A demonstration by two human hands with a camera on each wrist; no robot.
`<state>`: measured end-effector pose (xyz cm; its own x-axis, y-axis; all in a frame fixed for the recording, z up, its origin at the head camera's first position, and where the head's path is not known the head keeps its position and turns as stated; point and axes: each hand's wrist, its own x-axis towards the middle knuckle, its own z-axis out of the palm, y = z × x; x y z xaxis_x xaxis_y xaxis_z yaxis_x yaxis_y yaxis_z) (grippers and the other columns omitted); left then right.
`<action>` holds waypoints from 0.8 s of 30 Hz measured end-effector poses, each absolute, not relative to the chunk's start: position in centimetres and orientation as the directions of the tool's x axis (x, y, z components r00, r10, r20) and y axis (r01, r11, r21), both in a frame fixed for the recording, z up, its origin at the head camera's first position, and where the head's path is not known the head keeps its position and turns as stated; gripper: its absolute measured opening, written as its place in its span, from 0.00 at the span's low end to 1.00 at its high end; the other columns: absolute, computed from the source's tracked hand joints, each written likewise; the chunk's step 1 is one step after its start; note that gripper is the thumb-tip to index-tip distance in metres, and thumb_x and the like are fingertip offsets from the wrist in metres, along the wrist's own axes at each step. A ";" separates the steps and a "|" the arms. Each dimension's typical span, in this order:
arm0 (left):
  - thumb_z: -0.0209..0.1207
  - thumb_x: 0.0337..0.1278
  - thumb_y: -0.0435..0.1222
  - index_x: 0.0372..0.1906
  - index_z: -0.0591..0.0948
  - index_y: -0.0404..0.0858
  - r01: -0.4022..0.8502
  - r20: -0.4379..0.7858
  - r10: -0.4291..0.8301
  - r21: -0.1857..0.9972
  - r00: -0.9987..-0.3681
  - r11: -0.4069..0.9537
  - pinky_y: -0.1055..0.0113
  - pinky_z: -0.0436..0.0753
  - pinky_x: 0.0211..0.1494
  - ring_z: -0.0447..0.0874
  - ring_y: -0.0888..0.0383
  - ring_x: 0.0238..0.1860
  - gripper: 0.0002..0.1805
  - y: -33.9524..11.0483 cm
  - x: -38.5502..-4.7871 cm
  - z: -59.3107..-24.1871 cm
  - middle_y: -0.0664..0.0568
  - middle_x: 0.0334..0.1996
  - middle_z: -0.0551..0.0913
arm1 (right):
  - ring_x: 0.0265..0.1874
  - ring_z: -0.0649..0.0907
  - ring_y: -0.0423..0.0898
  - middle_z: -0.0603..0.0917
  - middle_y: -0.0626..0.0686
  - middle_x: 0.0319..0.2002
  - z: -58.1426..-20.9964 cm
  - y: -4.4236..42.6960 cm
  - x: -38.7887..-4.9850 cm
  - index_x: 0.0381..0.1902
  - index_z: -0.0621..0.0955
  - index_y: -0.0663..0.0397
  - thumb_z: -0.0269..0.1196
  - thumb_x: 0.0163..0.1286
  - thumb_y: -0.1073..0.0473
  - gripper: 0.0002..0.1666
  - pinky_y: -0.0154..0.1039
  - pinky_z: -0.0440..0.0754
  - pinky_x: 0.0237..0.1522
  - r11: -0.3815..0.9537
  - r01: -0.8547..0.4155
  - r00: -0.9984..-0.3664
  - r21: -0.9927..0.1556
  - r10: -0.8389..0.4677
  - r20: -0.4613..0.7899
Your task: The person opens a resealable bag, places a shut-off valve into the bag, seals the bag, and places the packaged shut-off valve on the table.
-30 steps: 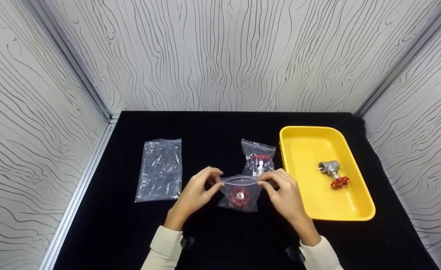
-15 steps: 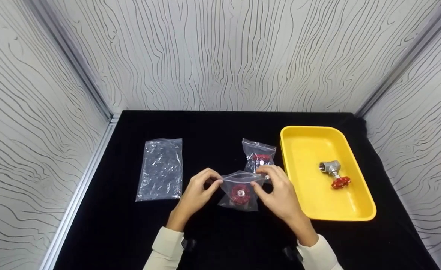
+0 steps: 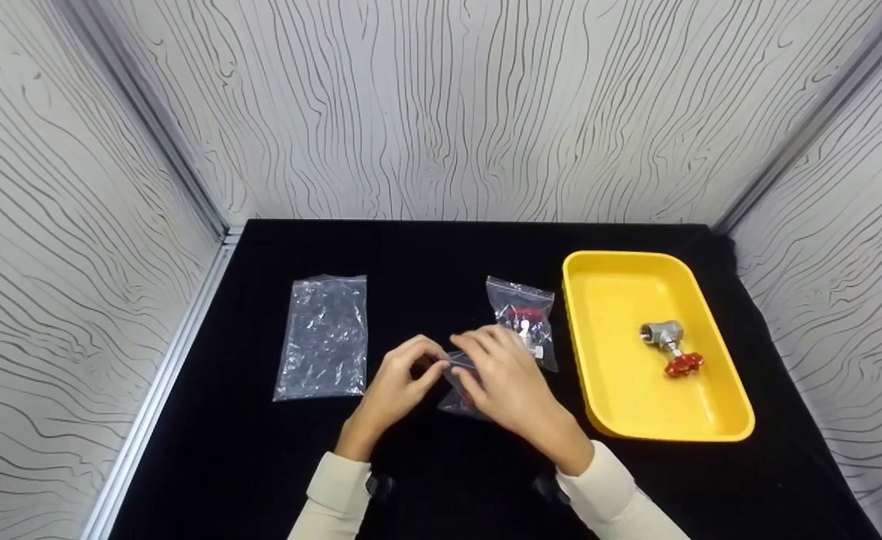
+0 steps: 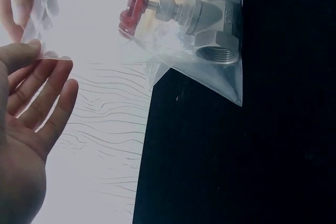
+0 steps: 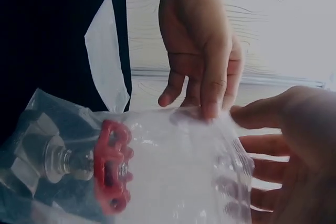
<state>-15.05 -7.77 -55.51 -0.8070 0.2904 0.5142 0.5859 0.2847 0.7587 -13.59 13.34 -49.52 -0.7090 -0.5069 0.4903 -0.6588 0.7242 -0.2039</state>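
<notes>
A clear zip bag (image 3: 460,406) stands between the hands, mostly covered by the right hand in the head view. Inside it, the left wrist view shows a metal valve (image 4: 210,19) with a red handwheel (image 5: 113,167). The left hand (image 3: 398,384) pinches the bag's top left corner between thumb and forefinger. Close beside it, the right hand (image 3: 512,386) has its thumb in front of the bag's top edge and its fingers behind, holding the edge near the left corner.
Behind the right hand lies another zip bag (image 3: 542,330) with a red-wheeled valve. A flat zip bag (image 3: 325,337) lies at left. The yellow tray (image 3: 591,405) at right holds a bare valve (image 3: 666,334) with a red wheel. Patterned walls enclose the black surface.
The right hand has moved left along the bag's top edge, from its right corner to near the left hand, and now covers most of the bag. The left hand has stayed at its corner.
</notes>
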 end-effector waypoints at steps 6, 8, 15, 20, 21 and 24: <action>0.66 0.72 0.34 0.42 0.87 0.39 0.611 0.536 0.303 0.740 -0.788 0.281 0.61 0.89 0.43 0.86 0.59 0.40 0.02 -7.7 -15.1 -55.4 0.55 0.39 0.87 | 0.37 0.83 0.46 0.88 0.46 0.36 -50.0 12.7 -14.3 0.39 0.87 0.50 0.74 0.66 0.60 0.05 0.43 0.85 0.43 0.713 -0.667 -0.701 -0.218 -0.499 0.510; 0.67 0.72 0.33 0.42 0.87 0.39 0.617 0.543 0.302 0.733 -0.784 0.285 0.64 0.89 0.43 0.86 0.59 0.40 0.01 -7.6 -15.1 -55.3 0.54 0.39 0.87 | 0.34 0.81 0.46 0.87 0.46 0.34 -50.0 12.6 -14.5 0.37 0.87 0.50 0.75 0.64 0.61 0.06 0.41 0.84 0.39 0.711 -0.661 -0.709 -0.239 -0.487 0.511; 0.67 0.70 0.31 0.42 0.87 0.41 0.624 0.549 0.303 0.726 -0.779 0.288 0.67 0.88 0.44 0.86 0.60 0.40 0.02 -7.5 -15.1 -55.2 0.52 0.39 0.87 | 0.33 0.80 0.45 0.87 0.47 0.33 -50.0 12.8 -14.7 0.36 0.86 0.50 0.76 0.63 0.61 0.07 0.40 0.83 0.36 0.718 -0.616 -0.767 -0.324 -0.454 0.453; 0.66 0.73 0.35 0.41 0.87 0.39 0.637 0.560 0.307 0.712 -0.769 0.295 0.69 0.87 0.44 0.85 0.61 0.40 0.04 -7.4 -15.2 -55.3 0.54 0.39 0.88 | 0.33 0.80 0.44 0.87 0.48 0.33 -50.1 12.9 -14.7 0.35 0.86 0.49 0.76 0.63 0.61 0.07 0.40 0.84 0.36 0.714 -0.605 -0.780 -0.352 -0.442 0.443; 0.66 0.73 0.35 0.41 0.87 0.39 0.640 0.563 0.307 0.709 -0.767 0.296 0.67 0.88 0.44 0.85 0.61 0.40 0.04 -7.4 -15.2 -55.3 0.54 0.39 0.88 | 0.33 0.80 0.44 0.88 0.48 0.33 -50.1 12.9 -14.8 0.34 0.86 0.49 0.76 0.63 0.61 0.07 0.40 0.84 0.36 0.712 -0.606 -0.779 -0.354 -0.440 0.447; 0.66 0.72 0.35 0.40 0.87 0.39 0.644 0.568 0.307 0.703 -0.763 0.302 0.63 0.89 0.43 0.86 0.60 0.40 0.03 -7.4 -15.2 -55.2 0.54 0.38 0.88 | 0.33 0.80 0.44 0.87 0.47 0.32 -50.2 12.9 -14.8 0.34 0.86 0.49 0.77 0.61 0.61 0.08 0.39 0.84 0.35 0.707 -0.613 -0.771 -0.352 -0.436 0.465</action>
<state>-15.24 -7.38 -55.22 -0.7635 0.3066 0.5684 0.6444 0.3020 0.7026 -14.81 12.87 -50.17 -0.7707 -0.4355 0.4651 -0.6125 0.7075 -0.3525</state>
